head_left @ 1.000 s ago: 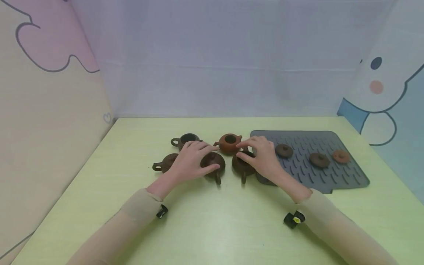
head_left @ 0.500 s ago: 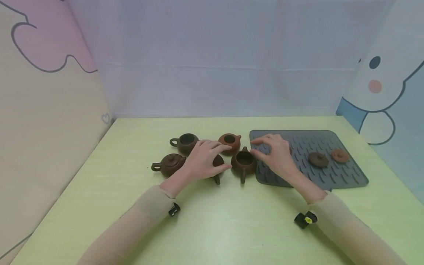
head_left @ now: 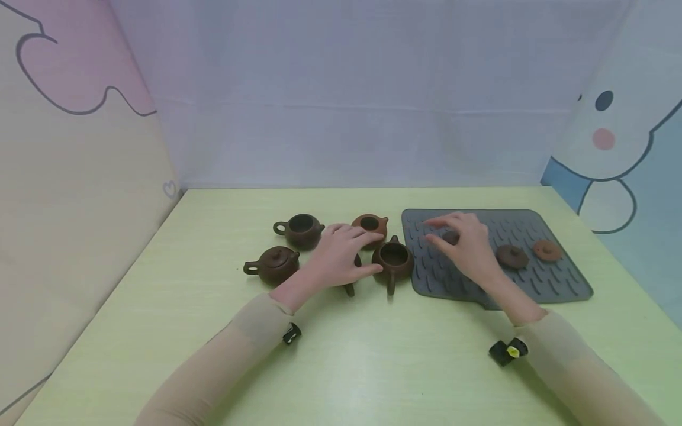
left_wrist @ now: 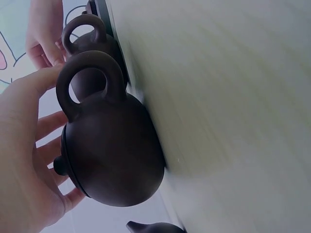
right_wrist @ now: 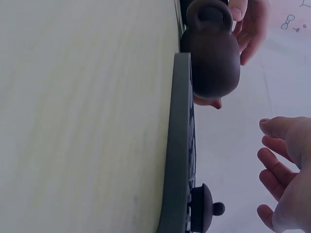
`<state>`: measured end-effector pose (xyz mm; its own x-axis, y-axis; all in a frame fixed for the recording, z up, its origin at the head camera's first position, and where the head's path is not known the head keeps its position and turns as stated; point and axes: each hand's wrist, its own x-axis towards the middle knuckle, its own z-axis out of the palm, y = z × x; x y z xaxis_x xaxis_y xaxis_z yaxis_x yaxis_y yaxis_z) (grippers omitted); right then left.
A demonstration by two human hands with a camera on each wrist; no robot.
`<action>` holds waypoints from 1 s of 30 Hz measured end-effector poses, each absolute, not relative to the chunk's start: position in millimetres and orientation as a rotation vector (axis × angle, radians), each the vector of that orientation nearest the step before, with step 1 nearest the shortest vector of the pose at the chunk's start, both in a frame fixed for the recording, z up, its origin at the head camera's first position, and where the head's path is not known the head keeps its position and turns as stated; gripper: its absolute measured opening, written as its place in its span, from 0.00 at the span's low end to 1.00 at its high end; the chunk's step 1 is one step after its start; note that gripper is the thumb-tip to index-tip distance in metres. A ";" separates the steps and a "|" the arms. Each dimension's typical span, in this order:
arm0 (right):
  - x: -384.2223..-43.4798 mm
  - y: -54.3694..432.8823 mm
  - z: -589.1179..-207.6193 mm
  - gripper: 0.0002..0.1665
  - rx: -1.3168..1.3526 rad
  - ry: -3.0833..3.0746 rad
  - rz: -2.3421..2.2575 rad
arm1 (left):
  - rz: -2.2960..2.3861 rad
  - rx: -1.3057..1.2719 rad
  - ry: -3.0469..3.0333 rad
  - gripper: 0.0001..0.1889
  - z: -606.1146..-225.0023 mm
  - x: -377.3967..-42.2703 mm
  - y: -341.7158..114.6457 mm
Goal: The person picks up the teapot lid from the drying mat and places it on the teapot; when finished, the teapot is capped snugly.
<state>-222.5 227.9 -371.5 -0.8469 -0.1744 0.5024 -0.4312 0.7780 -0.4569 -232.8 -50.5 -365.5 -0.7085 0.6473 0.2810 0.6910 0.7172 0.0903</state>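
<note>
My right hand point(head_left: 470, 247) hovers wide near a dark lid point(head_left: 450, 237).
Best descend straight; my left hand point(head_left: 341, 253) spreads wide by a teapot point(left_wrist: 114, 150).

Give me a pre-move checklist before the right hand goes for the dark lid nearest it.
1. Right hand empty: ok, fingers parted with nothing between them.
2. Nearest dark lid on the mat: ok, though partly hidden behind the hand.
3. Front right teapot uncovered: ok, its mouth shows.
4. Left hand clear of that teapot: cannot tell; the thumb overlaps its edge in the head view.
5. Teapot by the left hand lidded: ok, knob visible in the left wrist view.
6. Lid fits the uncovered teapot: cannot tell; both are dark, but fit isn't visible.
</note>
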 end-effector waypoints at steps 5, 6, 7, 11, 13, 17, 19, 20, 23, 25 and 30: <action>-224.6 238.8 -370.6 0.21 0.434 -2.564 0.767 | -0.261 -1.080 -2.718 0.32 -365.4 -233.8 -47.7; -225.3 241.2 -370.3 0.22 0.430 -2.572 0.758 | -0.255 -1.081 -2.721 0.32 -365.3 -233.9 -47.3; -226.0 243.5 -369.9 0.22 0.425 -2.583 0.749 | -0.248 -1.080 -2.724 0.32 -365.6 -234.2 -46.9; -229.7 253.8 -369.9 0.23 0.383 -2.642 0.714 | -0.230 -1.069 -2.734 0.32 -365.8 -234.4 -46.0; -230.7 258.8 -370.1 0.24 0.341 -2.684 0.703 | -0.219 -1.063 -2.738 0.32 -365.9 -234.5 -45.4; -231.5 266.0 -370.0 0.24 0.263 -2.759 0.679 | -0.196 -1.057 -2.750 0.32 -365.7 -234.9 -43.9; -231.3 267.7 -369.7 0.23 0.234 -2.790 0.666 | -0.180 -1.054 -2.762 0.32 -365.8 -235.2 -43.0; -231.0 268.3 -369.6 0.23 0.223 -2.803 0.657 | -0.171 -1.052 -2.767 0.31 -365.9 -235.5 -42.6; -230.1 269.8 -369.6 0.22 0.191 -2.843 0.643 | -0.154 -1.049 -2.779 0.31 -365.9 -236.0 -41.3; -229.7 270.8 -369.7 0.21 0.174 -2.867 0.641 | -0.151 -1.044 -2.784 0.31 -365.8 -236.4 -40.4; -230.4 273.5 -370.9 0.19 0.135 -2.916 0.644 | -0.164 -1.025 -2.800 0.30 -365.8 -237.5 -39.0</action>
